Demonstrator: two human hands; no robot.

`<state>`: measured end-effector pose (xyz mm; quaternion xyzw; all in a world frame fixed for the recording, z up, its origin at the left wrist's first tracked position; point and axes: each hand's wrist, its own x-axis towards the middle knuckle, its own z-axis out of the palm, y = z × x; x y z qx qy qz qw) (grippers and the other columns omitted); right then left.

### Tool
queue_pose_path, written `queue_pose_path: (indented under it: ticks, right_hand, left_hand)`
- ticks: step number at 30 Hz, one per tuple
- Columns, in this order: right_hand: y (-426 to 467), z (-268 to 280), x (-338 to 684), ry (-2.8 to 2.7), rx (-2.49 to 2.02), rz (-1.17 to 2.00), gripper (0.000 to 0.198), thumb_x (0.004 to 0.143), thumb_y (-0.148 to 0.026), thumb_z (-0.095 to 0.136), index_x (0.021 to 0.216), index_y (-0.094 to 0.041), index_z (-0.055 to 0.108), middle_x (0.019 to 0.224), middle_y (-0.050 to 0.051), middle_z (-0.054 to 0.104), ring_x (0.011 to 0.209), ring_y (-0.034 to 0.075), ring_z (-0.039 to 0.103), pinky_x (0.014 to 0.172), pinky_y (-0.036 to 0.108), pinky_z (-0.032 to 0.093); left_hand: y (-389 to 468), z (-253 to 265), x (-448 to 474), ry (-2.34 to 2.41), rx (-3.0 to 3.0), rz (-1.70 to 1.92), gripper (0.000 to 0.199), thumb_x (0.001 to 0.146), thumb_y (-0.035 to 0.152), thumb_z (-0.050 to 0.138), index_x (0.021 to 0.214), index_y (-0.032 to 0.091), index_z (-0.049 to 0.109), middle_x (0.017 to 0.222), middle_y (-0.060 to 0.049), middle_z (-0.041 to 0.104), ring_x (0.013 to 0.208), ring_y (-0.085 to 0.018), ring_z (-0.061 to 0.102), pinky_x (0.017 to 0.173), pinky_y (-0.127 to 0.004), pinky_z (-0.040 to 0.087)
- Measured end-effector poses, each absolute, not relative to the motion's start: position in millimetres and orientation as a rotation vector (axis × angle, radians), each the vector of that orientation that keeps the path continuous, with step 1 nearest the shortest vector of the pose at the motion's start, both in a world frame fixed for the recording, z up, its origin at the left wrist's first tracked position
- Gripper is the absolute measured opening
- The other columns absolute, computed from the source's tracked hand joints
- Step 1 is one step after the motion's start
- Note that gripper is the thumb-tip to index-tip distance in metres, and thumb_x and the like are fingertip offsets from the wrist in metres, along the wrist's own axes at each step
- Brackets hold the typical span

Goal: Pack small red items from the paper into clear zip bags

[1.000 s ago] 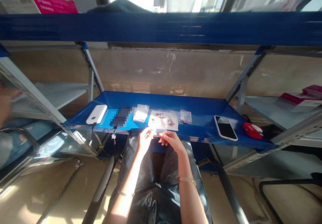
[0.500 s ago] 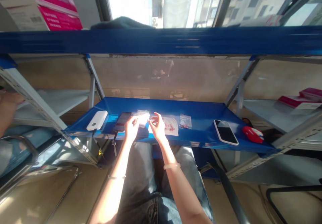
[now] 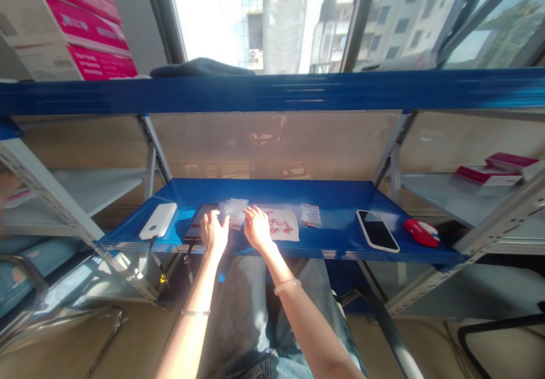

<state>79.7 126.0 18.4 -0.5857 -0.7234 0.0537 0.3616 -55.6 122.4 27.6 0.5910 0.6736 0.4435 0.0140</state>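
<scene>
Over the dark flat device at the table's left middle, my left hand (image 3: 214, 234) is open, its thumb and fingers apart. My right hand (image 3: 258, 228) hovers beside the clear plastic bags (image 3: 235, 209), fingers loosely spread and nothing visible in them. The bags lie flat between and just beyond both hands. Right of my right hand is a whitish sheet (image 3: 290, 220) with many small red pieces scattered over it. A small clear zip bag (image 3: 310, 214) with a few reddish bits inside lies farther right. The dark device (image 3: 196, 226) is partly covered by my left hand.
On the blue table (image 3: 336, 197) lie a white power bank (image 3: 158, 220) with a cable at left, a white-framed phone (image 3: 377, 230) and a red-and-white rounded object (image 3: 421, 232) at right. A blue upper shelf (image 3: 272, 92) crosses above. Pink-and-white boxes (image 3: 489, 175) stand on the right side shelf.
My hands were close together with pinched fingers at the bright bags; now they are apart with fingers loosened. The bags show flat on the table. The camera view has tilted slightly up.
</scene>
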Motion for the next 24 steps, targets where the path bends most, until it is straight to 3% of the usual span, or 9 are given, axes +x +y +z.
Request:
queue_pose_path:
  ticks: [4, 8, 12, 17, 22, 24]
  right_hand:
    - [117, 35, 148, -1.488, -1.682, 0.019, 0.034, 0.084, -0.014, 0.044, 0.111, -0.015, 0.064, 0.118, 0.012, 0.062, 0.117, 0.027, 0.048, 0.097, 0.042, 0.032]
    - [100, 35, 216, -0.937, -2.004, 0.041, 0.034, 0.081, -0.025, 0.051, 0.111, -0.014, 0.063, 0.115, 0.019, 0.059, 0.11, 0.033, 0.047, 0.088, 0.045, 0.033]
    - [92, 23, 247, -0.812, -2.054, 0.102, 0.027, 0.069, -0.026, 0.065, 0.091, -0.011, 0.069, 0.101, 0.026, 0.062, 0.105, 0.041, 0.047, 0.083, 0.049, 0.032]
    - [95, 15, 255, -0.717, -1.923, 0.156, 0.01, 0.066, -0.02, 0.063, 0.072, -0.014, 0.068, 0.08, 0.019, 0.067, 0.098, 0.039, 0.052, 0.083, 0.049, 0.034]
    - [81, 8, 254, -0.571, -1.672, 0.186, 0.027, 0.074, -0.032, 0.056, 0.09, -0.013, 0.064, 0.084, 0.011, 0.067, 0.082, 0.024, 0.061, 0.075, 0.035, 0.045]
    - [68, 3, 252, -0.493, -1.469, 0.283, 0.034, 0.071, -0.039, 0.061, 0.092, -0.013, 0.063, 0.08, 0.006, 0.065, 0.076, 0.02, 0.062, 0.071, 0.032, 0.048]
  left_hand:
    - [71, 18, -24, 1.763, 1.82, 1.78, 0.021, 0.088, 0.033, 0.046, 0.096, 0.019, 0.059, 0.089, -0.007, 0.062, 0.083, -0.02, 0.058, 0.079, -0.031, 0.046]
    - [13, -22, 25, 1.28, 1.885, 1.57, 0.015, 0.083, 0.029, 0.053, 0.091, 0.022, 0.065, 0.08, -0.006, 0.066, 0.069, -0.019, 0.06, 0.067, -0.028, 0.047]
    - [-10, -66, 58, 1.145, 1.928, 1.246, 0.018, 0.084, 0.025, 0.049, 0.089, 0.026, 0.066, 0.071, -0.004, 0.066, 0.06, -0.019, 0.06, 0.062, -0.028, 0.045]
    - [-2, -91, 63, 1.164, 1.804, 1.047, 0.018, 0.082, 0.023, 0.047, 0.088, 0.024, 0.064, 0.067, -0.003, 0.065, 0.054, -0.017, 0.058, 0.054, -0.027, 0.043]
    - [2, -84, 61, 1.106, 1.635, 1.116, 0.016, 0.083, 0.029, 0.048, 0.084, 0.021, 0.062, 0.072, -0.004, 0.067, 0.064, -0.019, 0.063, 0.058, -0.027, 0.048]
    - [5, -78, 57, 1.161, 1.567, 1.217, 0.02, 0.085, 0.034, 0.049, 0.088, 0.019, 0.062, 0.076, -0.005, 0.067, 0.068, -0.018, 0.064, 0.061, -0.027, 0.05]
